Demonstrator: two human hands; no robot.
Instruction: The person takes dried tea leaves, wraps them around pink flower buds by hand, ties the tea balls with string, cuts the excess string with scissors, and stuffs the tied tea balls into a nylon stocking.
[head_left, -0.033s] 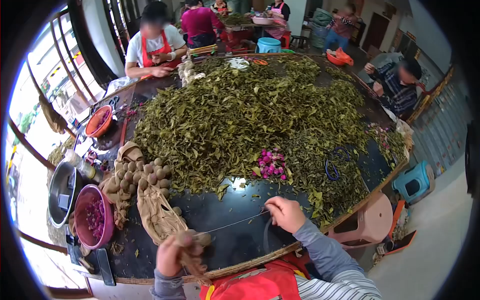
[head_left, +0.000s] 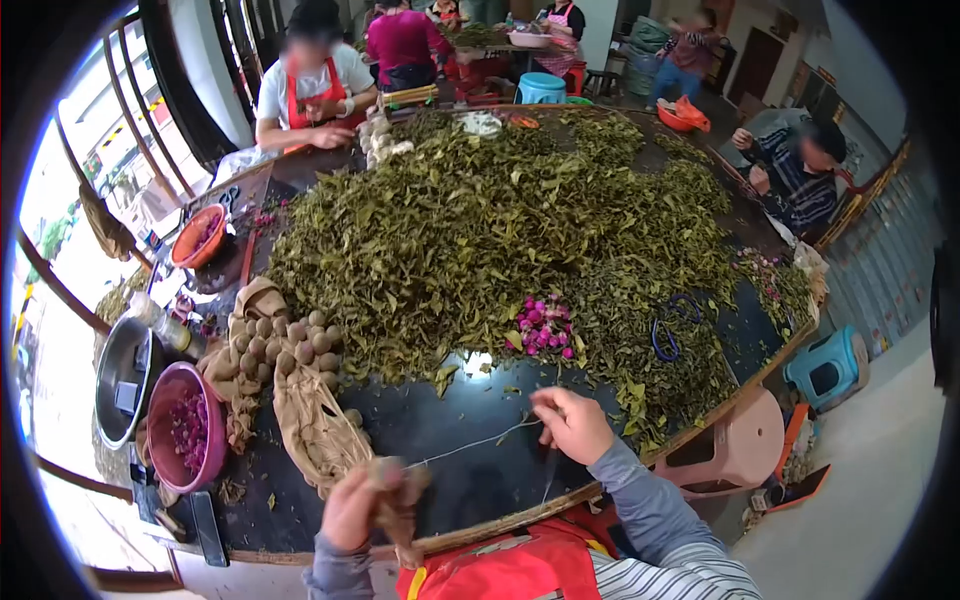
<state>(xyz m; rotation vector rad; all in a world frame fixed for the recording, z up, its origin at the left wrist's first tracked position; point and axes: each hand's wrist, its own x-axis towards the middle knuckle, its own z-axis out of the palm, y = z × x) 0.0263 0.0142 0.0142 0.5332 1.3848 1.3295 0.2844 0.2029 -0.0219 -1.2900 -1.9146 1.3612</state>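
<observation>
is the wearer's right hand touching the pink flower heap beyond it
Apart: the head view shows dark tabletop between the right hand and the pink flower heap.

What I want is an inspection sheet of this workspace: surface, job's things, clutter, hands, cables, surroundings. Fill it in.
Surface: dark table, largely under leaves; near strip mostly bare, shiny.
Job's things: thread stretched above the bare strip; balls piled left of the leaves.
Clutter: pink bowl holding flowers, phone and basin, all at left.
Left hand: closed on brown cloth, blurred.
Right hand: seems to pinch the thread.
Cables: nothing seen.
Surroundings: people at the table's left and right; pink stool and blue stool at right.
</observation>
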